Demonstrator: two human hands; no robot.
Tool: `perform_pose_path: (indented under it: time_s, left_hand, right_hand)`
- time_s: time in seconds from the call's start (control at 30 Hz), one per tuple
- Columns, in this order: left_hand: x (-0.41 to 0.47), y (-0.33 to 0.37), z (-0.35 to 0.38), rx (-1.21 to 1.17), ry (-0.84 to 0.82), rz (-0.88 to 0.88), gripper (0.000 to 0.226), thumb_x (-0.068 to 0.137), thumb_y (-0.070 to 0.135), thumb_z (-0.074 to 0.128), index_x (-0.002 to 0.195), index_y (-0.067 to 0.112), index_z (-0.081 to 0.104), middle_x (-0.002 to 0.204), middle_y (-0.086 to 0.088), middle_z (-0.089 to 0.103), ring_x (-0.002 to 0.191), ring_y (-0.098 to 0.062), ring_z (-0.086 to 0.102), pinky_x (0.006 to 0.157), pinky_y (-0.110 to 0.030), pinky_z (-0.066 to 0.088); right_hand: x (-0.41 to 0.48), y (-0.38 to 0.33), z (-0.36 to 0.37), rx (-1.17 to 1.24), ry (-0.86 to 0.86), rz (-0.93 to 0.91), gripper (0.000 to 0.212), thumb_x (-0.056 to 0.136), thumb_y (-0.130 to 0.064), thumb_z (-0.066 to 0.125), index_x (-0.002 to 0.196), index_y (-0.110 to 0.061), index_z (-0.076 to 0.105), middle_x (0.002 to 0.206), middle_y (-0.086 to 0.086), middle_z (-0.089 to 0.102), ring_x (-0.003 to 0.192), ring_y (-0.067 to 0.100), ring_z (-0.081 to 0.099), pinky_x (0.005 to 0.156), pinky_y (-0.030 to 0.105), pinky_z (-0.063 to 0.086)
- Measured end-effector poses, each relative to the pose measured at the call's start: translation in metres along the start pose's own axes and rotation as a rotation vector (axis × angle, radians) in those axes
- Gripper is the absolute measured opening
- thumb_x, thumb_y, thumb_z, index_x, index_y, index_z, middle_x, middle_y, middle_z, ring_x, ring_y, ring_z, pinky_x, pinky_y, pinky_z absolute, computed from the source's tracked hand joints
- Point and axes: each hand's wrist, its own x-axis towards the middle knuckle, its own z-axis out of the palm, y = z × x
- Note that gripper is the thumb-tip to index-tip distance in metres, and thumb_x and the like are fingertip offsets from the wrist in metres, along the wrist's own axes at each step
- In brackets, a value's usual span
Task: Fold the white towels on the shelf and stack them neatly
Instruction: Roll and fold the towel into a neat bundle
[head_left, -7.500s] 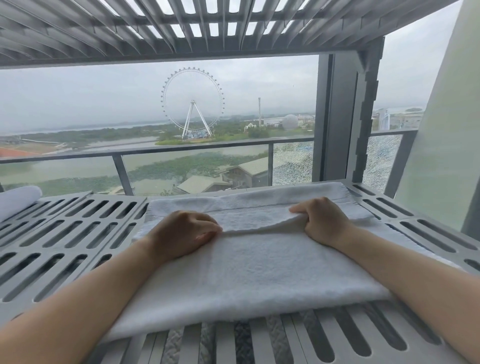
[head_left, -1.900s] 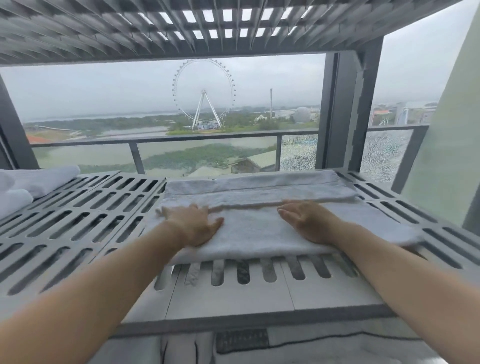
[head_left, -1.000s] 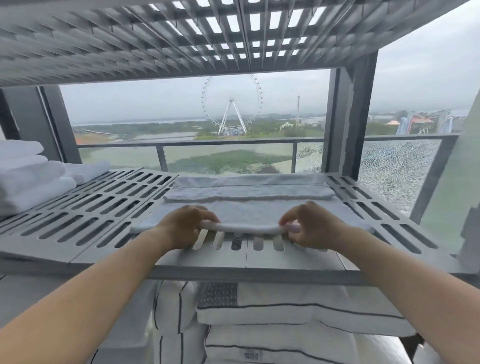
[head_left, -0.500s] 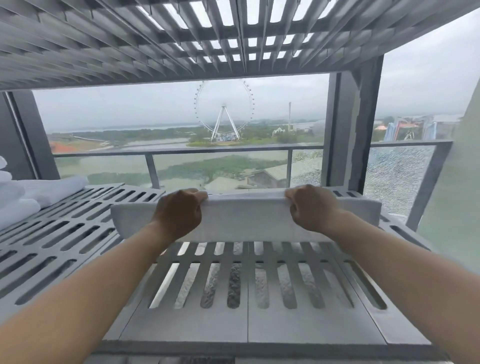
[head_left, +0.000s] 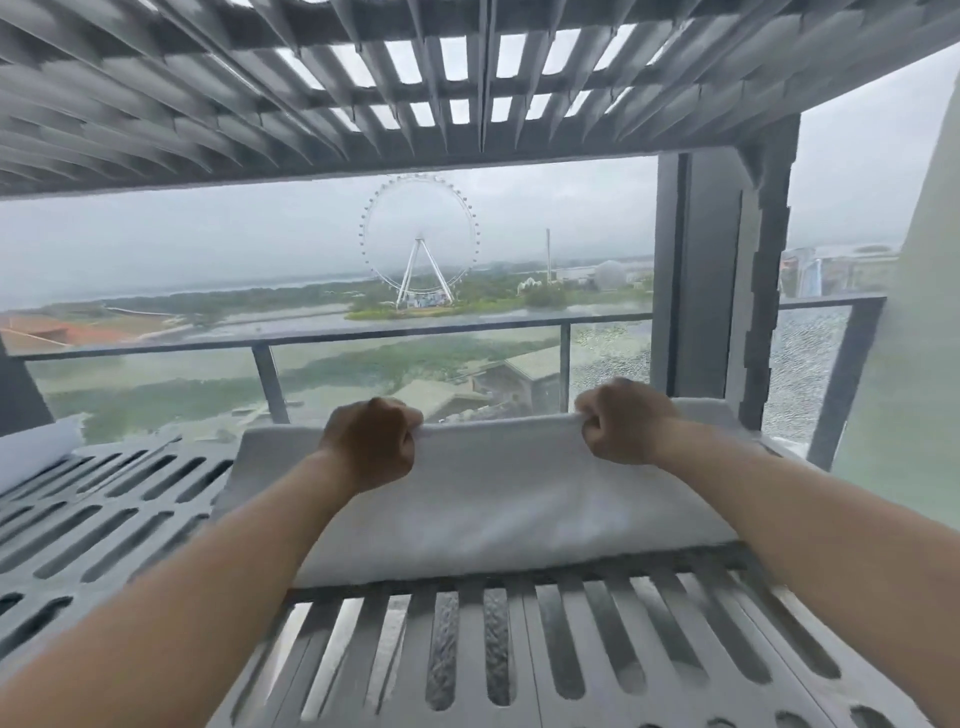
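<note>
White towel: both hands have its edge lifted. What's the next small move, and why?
Probably carry that edge over and lay it flat on the far part. The left hand and right hand grip the raised edge of the white towel, and the fold stands half-made on the slatted shelf.

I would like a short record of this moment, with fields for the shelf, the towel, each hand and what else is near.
shelf: grey, slotted
towel: white, folded, lies on the shelf; one long edge is raised
left hand: grips the raised edge, fingers curled
right hand: grips the same edge, further right
nearby: a second white towel at the shelf's far left
outside: a Ferris wheel beyond a railing
</note>
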Motion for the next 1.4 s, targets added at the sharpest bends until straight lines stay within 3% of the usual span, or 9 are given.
perform_pose_path:
  time_s: [0.17,0.4,0.5,0.67,0.77,0.83,0.97,1.13,1.4]
  left_hand:
    - [0.007,-0.005,0.050,-0.018,-0.280,-0.093,0.018,0.087,0.020,0.035,0.077,0.020,0.049,0.100,-0.008,0.064,0.094,-0.028,0.061,0.071,-0.032,0.042]
    - [0.024,-0.009,0.067,-0.409,-0.315,0.038,0.018,0.088,0.041,0.053,0.092,0.024,0.055,0.103,0.004,0.052,0.100,-0.017,0.050,0.088,-0.029,0.039]
    - [0.029,0.008,0.067,-0.602,-0.427,0.030,0.026,0.085,0.051,0.055,0.090,0.025,0.055,0.094,0.006,0.056,0.088,-0.012,0.053,0.077,-0.026,0.040]
    - [0.017,0.010,0.058,-0.577,-0.293,0.123,0.035,0.089,0.044,0.053,0.062,0.025,0.041,0.060,0.008,0.045,0.058,-0.010,0.043,0.058,-0.028,0.032]
    - [0.008,0.009,0.046,-0.510,-0.331,0.211,0.037,0.090,0.044,0.051,0.063,0.020,0.044,0.062,0.005,0.047,0.059,-0.014,0.043,0.056,-0.022,0.033]
    - [0.009,0.011,0.037,-0.463,-0.407,0.235,0.040,0.090,0.049,0.049,0.068,0.016,0.052,0.073,0.000,0.055,0.067,-0.017,0.051,0.062,-0.024,0.038]
    - [0.021,0.023,0.030,-0.473,-0.397,0.337,0.027,0.087,0.045,0.056,0.071,0.025,0.050,0.093,0.004,0.058,0.080,-0.015,0.055,0.073,-0.026,0.044]
    - [0.016,0.028,0.052,-0.536,-0.219,0.336,0.025,0.092,0.031,0.054,0.072,0.016,0.050,0.076,0.004,0.052,0.072,-0.018,0.051,0.069,-0.031,0.044]
    - [0.008,0.028,0.054,-0.395,-0.020,0.313,0.025,0.094,0.041,0.040,0.076,0.028,0.031,0.073,-0.010,0.061,0.068,-0.035,0.056,0.055,-0.030,0.030]
  right_hand:
    - [0.013,0.018,0.045,0.070,-0.112,-0.002,0.009,0.081,-0.021,0.045,0.074,-0.022,0.050,0.081,0.004,0.062,0.075,0.024,0.057,0.064,0.031,0.046]
    - [0.021,0.031,0.067,0.263,-0.118,-0.117,0.013,0.087,-0.041,0.046,0.088,-0.027,0.048,0.089,-0.008,0.053,0.083,0.016,0.051,0.071,0.032,0.040]
    - [0.027,0.025,0.065,0.295,-0.192,-0.183,0.019,0.086,-0.051,0.048,0.091,-0.032,0.048,0.099,-0.010,0.048,0.090,0.011,0.048,0.081,0.032,0.040]
    - [0.026,0.019,0.058,0.397,-0.299,-0.136,0.016,0.085,-0.053,0.052,0.082,-0.038,0.048,0.090,-0.018,0.051,0.085,0.009,0.051,0.072,0.027,0.040]
    - [0.018,0.018,0.047,0.395,-0.371,-0.179,0.020,0.081,-0.054,0.057,0.070,-0.042,0.047,0.076,-0.016,0.051,0.072,0.006,0.049,0.062,0.025,0.040]
    - [0.015,0.012,0.038,0.345,-0.390,-0.225,0.021,0.079,-0.057,0.058,0.071,-0.040,0.049,0.078,-0.016,0.052,0.077,0.011,0.053,0.068,0.031,0.047]
    - [0.016,-0.010,0.030,0.389,-0.343,-0.279,0.017,0.080,-0.053,0.060,0.079,-0.037,0.054,0.088,-0.013,0.052,0.082,0.009,0.053,0.077,0.030,0.047]
    - [0.007,-0.031,0.054,0.482,-0.145,-0.260,0.015,0.083,-0.038,0.063,0.084,-0.023,0.062,0.097,-0.006,0.054,0.086,0.013,0.052,0.082,0.028,0.041]
    - [0.002,-0.035,0.047,0.347,0.003,-0.388,0.012,0.092,-0.024,0.053,0.090,-0.012,0.056,0.085,-0.002,0.057,0.071,0.017,0.047,0.062,0.030,0.037]
